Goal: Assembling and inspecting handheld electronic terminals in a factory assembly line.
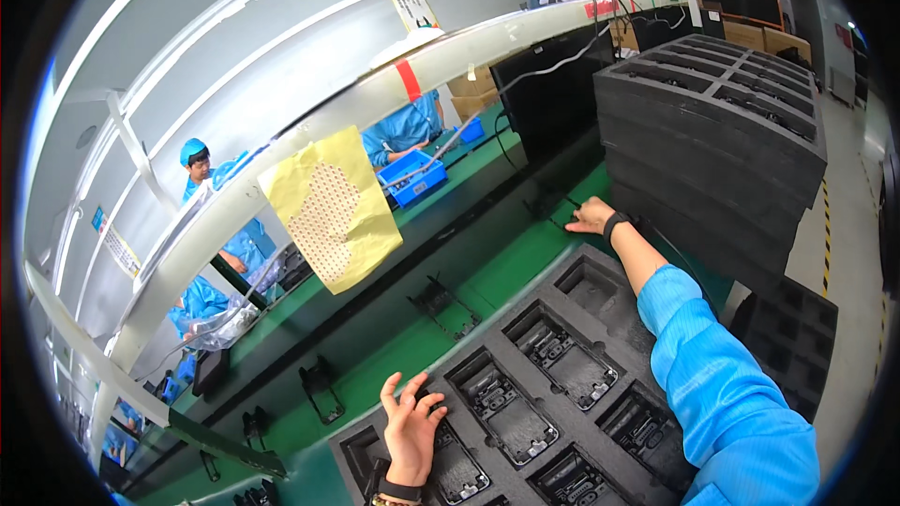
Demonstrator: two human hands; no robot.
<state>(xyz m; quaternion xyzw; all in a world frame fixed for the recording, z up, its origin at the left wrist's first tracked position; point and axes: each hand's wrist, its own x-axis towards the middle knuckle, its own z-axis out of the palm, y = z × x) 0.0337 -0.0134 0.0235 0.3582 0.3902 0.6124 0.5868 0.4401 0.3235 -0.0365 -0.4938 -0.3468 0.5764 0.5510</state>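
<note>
My right hand [592,215] reaches over the green conveyor belt [502,272]. Its fingers are pinched at the near edge of a black plastic frame [547,200], which rests on the belt. Closer to me, my left hand [412,436] hovers above the left part of a black foam tray [586,394], fingers spread and holding nothing. Several cutouts in that tray hold black phone-like housings [504,406] with metal rims. One cutout [591,283] at the tray's far corner, by my right wrist, shows no housing.
More black frames [441,305] stand spaced along the belt. Stacked foam trays [703,150] rise at the right. A yellow sheet of stickers [333,209] hangs from the white rail. Across the line, people in blue work near a blue bin [412,178].
</note>
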